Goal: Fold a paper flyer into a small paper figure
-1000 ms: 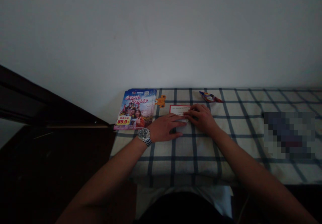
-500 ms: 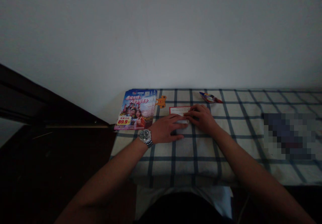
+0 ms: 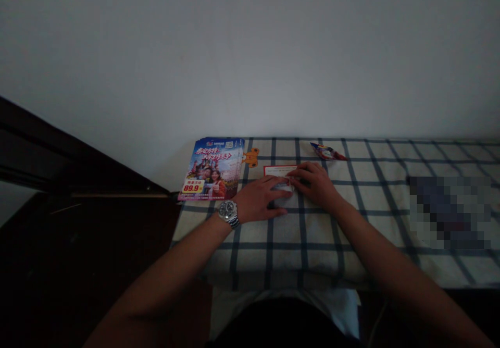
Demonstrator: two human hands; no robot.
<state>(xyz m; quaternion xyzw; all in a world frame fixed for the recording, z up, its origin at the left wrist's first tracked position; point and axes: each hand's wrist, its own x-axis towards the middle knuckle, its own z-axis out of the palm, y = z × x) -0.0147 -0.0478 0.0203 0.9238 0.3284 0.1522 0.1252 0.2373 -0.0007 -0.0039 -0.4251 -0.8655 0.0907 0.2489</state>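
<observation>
I log left hand (image 3: pixel 259 198) spread low, right hand (image 3: pixel 314 185) curved, fingertips of both meeting on a red-edged white card (image 3: pixel 279 174), pressing or pinching, I cannot tell which; card on checked cloth (image 3: pixel 312 249), just right of flyer stack (image 3: pixel 213 170)

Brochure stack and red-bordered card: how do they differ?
The brochure stack is larger than the red-bordered card. The stack shows colourful photos and an 89.9 price; the card is mostly white. The left hand and right hand rest on the card, not the stack. Both lie flat on the checked cloth.
</observation>
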